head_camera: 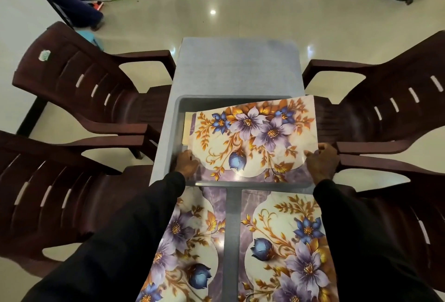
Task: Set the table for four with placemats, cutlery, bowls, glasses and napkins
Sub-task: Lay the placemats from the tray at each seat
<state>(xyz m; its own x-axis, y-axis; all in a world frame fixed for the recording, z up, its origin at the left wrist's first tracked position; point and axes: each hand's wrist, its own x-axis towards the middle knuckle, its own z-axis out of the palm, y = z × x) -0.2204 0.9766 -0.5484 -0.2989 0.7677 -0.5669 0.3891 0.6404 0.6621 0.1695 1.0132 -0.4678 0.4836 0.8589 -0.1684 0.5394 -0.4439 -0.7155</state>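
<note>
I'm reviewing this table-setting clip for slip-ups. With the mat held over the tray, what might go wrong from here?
1. The left hand and right hand grip the held placemat only along its near edge; its far side may droop and catch the tray rim.
2. Both sleeves lie across the laid placemats and may nudge them askew.
3. Cream sheets beneath it may get dragged along.

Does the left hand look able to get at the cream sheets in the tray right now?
Probably not yet: the left hand grips the floral placemat, as does the right hand, and that placemat covers most of the cream sheets in the grey tray.
</note>
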